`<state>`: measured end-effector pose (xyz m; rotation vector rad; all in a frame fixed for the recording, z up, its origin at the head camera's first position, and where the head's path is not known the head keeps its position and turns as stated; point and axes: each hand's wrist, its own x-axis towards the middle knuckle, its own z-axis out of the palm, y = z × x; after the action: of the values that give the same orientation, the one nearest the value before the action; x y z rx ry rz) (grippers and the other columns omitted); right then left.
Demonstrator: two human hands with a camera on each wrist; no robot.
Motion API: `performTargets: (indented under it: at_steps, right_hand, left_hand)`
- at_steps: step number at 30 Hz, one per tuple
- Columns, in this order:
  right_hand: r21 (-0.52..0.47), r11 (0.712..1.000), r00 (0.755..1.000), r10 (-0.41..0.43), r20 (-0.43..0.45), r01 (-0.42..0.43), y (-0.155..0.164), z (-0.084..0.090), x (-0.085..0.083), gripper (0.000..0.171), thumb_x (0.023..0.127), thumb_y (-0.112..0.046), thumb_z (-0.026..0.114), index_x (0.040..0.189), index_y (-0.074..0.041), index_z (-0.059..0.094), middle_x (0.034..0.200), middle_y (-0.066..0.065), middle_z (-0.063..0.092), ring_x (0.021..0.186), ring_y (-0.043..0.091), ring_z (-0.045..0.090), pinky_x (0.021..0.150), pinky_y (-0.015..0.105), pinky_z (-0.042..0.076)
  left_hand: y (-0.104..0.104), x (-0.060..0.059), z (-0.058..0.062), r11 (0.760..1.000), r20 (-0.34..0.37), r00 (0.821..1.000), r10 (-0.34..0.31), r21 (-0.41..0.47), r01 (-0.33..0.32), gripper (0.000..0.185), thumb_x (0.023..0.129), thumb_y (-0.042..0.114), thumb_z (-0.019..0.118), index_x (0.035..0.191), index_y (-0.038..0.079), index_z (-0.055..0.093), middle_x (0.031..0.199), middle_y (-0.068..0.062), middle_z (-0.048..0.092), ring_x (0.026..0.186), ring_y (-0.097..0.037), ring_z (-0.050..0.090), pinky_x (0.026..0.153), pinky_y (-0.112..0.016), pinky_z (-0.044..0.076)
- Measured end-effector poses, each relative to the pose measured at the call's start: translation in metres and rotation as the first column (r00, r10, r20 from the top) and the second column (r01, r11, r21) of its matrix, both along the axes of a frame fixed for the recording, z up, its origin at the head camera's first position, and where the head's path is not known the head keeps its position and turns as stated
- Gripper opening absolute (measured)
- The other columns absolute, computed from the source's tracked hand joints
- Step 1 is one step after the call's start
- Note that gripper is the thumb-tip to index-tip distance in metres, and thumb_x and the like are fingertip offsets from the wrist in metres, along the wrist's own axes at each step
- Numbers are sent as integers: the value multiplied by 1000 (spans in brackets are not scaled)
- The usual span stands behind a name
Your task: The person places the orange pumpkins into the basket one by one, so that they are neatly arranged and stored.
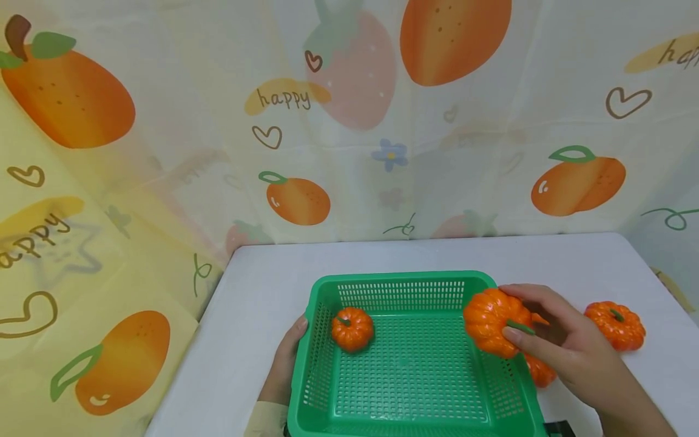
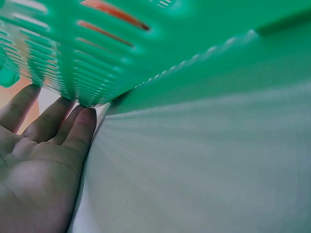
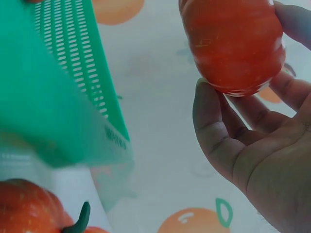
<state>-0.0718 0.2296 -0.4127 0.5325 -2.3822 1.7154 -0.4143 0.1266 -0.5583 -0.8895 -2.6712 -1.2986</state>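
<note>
An orange toy pumpkin (image 1: pixel 494 321) with a green stem is pinched between the thumb and fingers of my right hand (image 1: pixel 570 346), over the right rim of a green plastic basket (image 1: pixel 404 277). The right wrist view shows the fingertips against the underside of that pumpkin (image 3: pixel 235 48). A smaller pumpkin (image 1: pixel 352 331) lies inside the basket, near the back left corner. My left hand (image 1: pixel 286 358) is at the basket's left side. Seen from the left wrist, its fairly straight fingers (image 2: pixel 80 128) touch the slotted outer wall; the thumb does not show there.
On the white table (image 1: pixel 235 340), another pumpkin (image 1: pixel 615 326) sits to the right of my right hand. More orange (image 1: pixel 540 371) shows between the basket and that hand, partly hidden. A fruit-printed cloth (image 1: pixel 349 182) hangs behind the table and on its left.
</note>
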Motion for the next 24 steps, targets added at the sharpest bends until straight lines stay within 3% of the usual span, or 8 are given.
performTargets:
  at_steps: [1, 3, 5, 10, 12, 14, 21, 24]
  right_hand:
    - [-7, 1000, 1000, 9, -2, -9, -1, 1, -1, 55, 101, 13, 68, 152, -7, 58, 141, 12, 61, 118, 22, 60, 90, 24, 58]
    - [-11, 1000, 1000, 16, -10, -16, -4, 4, -2, 55, 100, 14, 68, 150, -6, 59, 141, 14, 60, 118, 23, 60, 91, 24, 58]
    - [-21, 999, 999, 33, -14, -33, -6, 6, -3, 55, 100, 15, 68, 150, -5, 58, 141, 15, 59, 118, 23, 60, 90, 24, 58]
    - [-25, 997, 997, 74, -12, -75, -13, 7, -7, 54, 101, 13, 68, 150, -8, 59, 139, 13, 61, 117, 24, 61, 91, 25, 56]
    - [-12, 997, 997, 73, -13, -74, -15, 8, -9, 53, 101, 11, 69, 149, -11, 60, 137, 11, 63, 117, 24, 61, 93, 24, 55]
    - [5, 998, 998, 67, -13, -67, -18, 8, -11, 53, 102, 9, 70, 148, -13, 61, 136, 9, 64, 117, 23, 62, 93, 24, 54]
    - [-38, 991, 991, 128, -38, -129, -27, 9, -16, 54, 101, 11, 70, 149, -12, 60, 137, 10, 63, 115, 24, 63, 91, 28, 58]
    - [-56, 988, 988, 141, -66, -144, -30, 7, -18, 56, 98, 14, 71, 149, -9, 61, 139, 12, 62, 115, 24, 63, 89, 29, 59]
  left_hand:
    - [11, -17, -15, 993, 40, 998, 58, -106, -54, 19, 103, 24, 75, 120, 15, 75, 120, 7, 72, 107, -2, 64, 96, -25, 53]
    - [19, -34, -29, 961, 81, 989, 126, -257, -102, 25, 101, 31, 77, 124, 22, 74, 119, 11, 72, 105, -2, 64, 92, -23, 52]
    - [15, -25, -20, 939, 94, 985, 146, -326, -108, 31, 102, 34, 77, 130, 23, 72, 122, 10, 70, 107, -3, 62, 91, -22, 51]
    - [7, -15, -17, 974, 1, 996, 94, -207, -91, 23, 105, 29, 74, 126, 18, 72, 117, 7, 70, 101, -4, 61, 88, -17, 49]
    - [8, -22, -29, 984, -53, 996, 73, -159, -81, 20, 106, 28, 74, 122, 18, 73, 116, 8, 71, 100, -3, 61, 89, -17, 49]
    - [7, -21, -32, 990, -96, 994, 53, -125, -65, 17, 106, 27, 73, 120, 18, 73, 115, 8, 71, 100, -3, 61, 89, -15, 48]
    - [7, -19, -36, 983, -95, 992, 85, -154, -99, 29, 106, 32, 72, 133, 19, 70, 128, 10, 69, 112, 0, 59, 100, -16, 44]
    - [6, -22, -41, 994, -138, 989, 43, -94, -57, 28, 108, 26, 70, 134, 16, 71, 131, 7, 70, 116, -3, 60, 104, -17, 43]
